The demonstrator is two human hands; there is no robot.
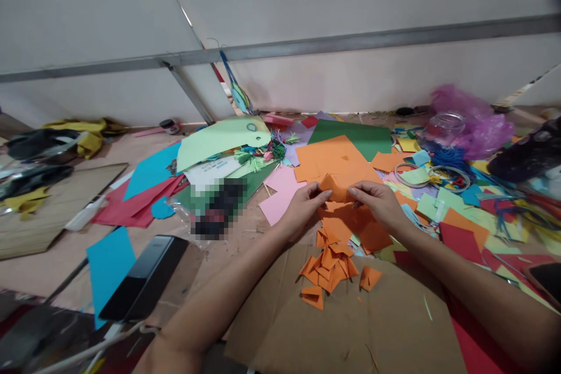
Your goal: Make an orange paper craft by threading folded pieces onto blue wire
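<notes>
A small piece of orange paper [336,187], partly folded, is held up between my two hands. My left hand [309,204] pinches its left edge between thumb and fingers. On the right edge, my right hand [374,201] grips the same piece in a pinch. Larger orange sheets [339,155] lie behind it, and more orange paper [350,223] is just under my hands. Closer to me, a pile of small folded orange pieces [328,266] rests on a brown cardboard sheet [350,327]. One folded piece [370,278] sits apart, right of the pile.
Coloured paper and scraps [464,213] cover the right side, with wire rings [456,178], a dark bottle [526,149] and a pink plastic bag [477,123]. On the left are a black case [146,277], blue sheets [111,263] and red sheets [131,207]. A white wall [307,6] stands behind.
</notes>
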